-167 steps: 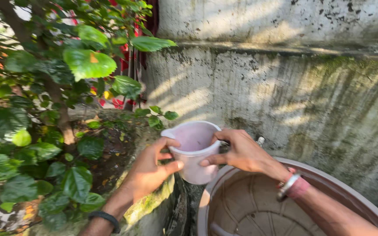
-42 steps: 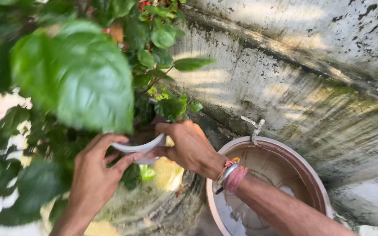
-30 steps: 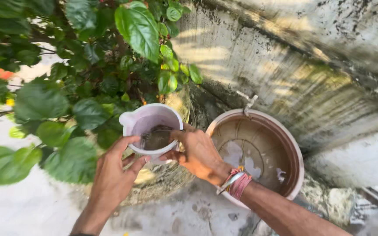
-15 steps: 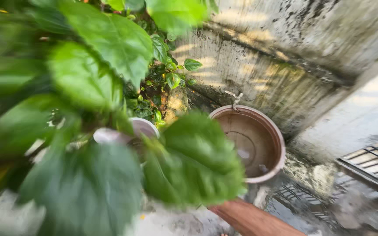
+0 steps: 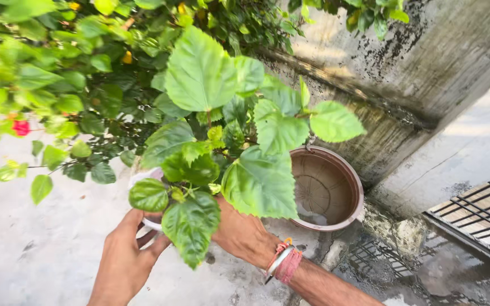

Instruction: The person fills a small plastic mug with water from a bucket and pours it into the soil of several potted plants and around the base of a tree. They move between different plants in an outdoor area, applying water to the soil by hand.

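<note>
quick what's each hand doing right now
Left hand: fingers curled on the rim of the pale plastic jug, which leaves mostly hide.
Right hand: at the jug's other side; grip hidden by leaves, cannot be told.

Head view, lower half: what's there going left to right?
left hand → pale jug, mostly behind leaves → right hand → wrist bangle → brown basin → metal grate.
</note>
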